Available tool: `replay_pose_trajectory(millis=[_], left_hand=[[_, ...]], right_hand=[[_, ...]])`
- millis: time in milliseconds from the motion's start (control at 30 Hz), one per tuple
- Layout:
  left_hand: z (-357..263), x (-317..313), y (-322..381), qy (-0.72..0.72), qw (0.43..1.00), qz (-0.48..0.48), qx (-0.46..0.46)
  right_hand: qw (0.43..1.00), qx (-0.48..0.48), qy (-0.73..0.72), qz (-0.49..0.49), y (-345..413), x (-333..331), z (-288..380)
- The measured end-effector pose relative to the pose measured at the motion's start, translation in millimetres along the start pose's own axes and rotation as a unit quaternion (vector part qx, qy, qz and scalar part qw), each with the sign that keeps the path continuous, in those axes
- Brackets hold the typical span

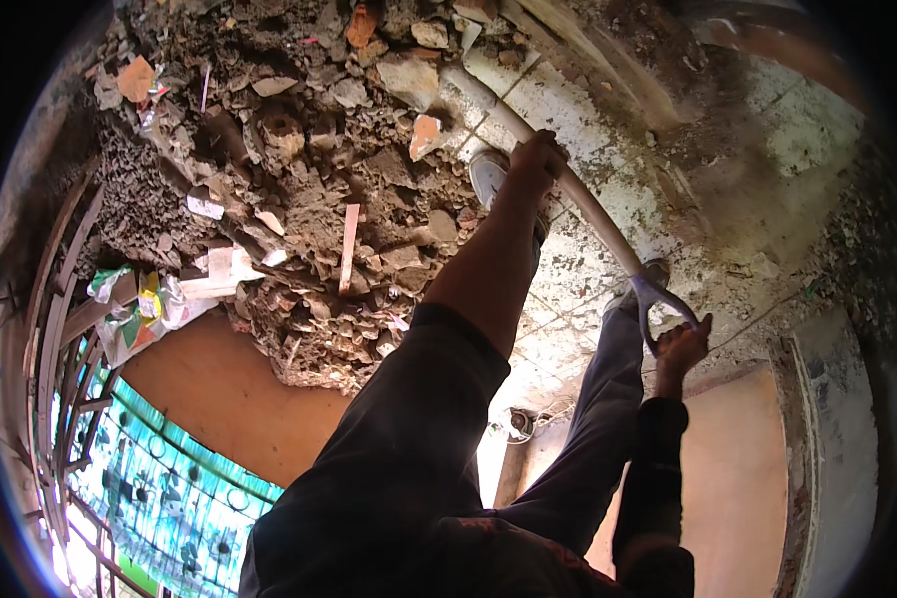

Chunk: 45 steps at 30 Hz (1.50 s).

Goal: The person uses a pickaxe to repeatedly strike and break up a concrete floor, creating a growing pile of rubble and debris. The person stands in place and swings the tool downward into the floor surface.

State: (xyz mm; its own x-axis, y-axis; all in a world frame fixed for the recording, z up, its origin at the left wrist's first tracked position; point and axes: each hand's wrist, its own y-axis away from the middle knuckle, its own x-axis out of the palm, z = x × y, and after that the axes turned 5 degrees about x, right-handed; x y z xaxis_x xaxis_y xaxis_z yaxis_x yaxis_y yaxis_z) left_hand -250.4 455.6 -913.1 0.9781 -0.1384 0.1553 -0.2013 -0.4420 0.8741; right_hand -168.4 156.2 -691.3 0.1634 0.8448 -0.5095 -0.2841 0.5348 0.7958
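My left hand point(538, 158) grips the long wooden shaft of a shovel point(594, 213) about halfway along. At its near end, my right hand point(682, 345) is closed on the D-shaped handle point(654, 295). The shaft slants up and left over the tiled floor. Its far end reaches the edge of a heap of rubble point(306, 179) beside a large pale chunk point(410, 81); the blade is not plainly visible. My shoes stand on either side of the shaft, one point(488, 178) against the rubble's edge.
Broken brick, stones and a thin wood strip point(350, 247) lie in the heap. Plastic wrappers point(138, 306) and wooden laths point(56, 336) are at the left, near a window with a metal grille point(172, 478). Wooden boards point(605, 60) lie at the top right. Dirt covers the tiles point(568, 97).
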Motion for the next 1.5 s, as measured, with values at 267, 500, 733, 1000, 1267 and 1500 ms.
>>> replay_pose_trajectory(millis=[267,500,733,1000,1267,1500], left_hand=[[20.2,22.9,62.8,-0.032,0.987,0.083,0.13],[-59.4,14.5,160.7,0.227,0.973,0.0,0.035],[-186.1,-107.2,285.2,0.426,0.891,-0.157,-0.003],[-303.6,-359.2,437.3,0.235,0.908,-0.324,0.122],[-295.7,-324.8,430.0,0.28,0.911,-0.242,0.18],[-135.6,-91.4,368.8,0.373,0.92,-0.121,0.006]], right_hand=[[0.995,-0.072,0.064,0.006,12.0,-39.7,95.8],[0.966,-0.199,0.123,0.107,89.6,-56.8,156.3],[0.669,-0.538,0.477,0.188,156.8,-50.2,110.5],[0.55,-0.322,0.377,0.673,434.5,-27.5,-48.0],[0.663,-0.252,0.39,0.587,412.7,-46.1,-17.8],[0.798,-0.224,0.403,0.388,219.9,-159.7,80.6]])
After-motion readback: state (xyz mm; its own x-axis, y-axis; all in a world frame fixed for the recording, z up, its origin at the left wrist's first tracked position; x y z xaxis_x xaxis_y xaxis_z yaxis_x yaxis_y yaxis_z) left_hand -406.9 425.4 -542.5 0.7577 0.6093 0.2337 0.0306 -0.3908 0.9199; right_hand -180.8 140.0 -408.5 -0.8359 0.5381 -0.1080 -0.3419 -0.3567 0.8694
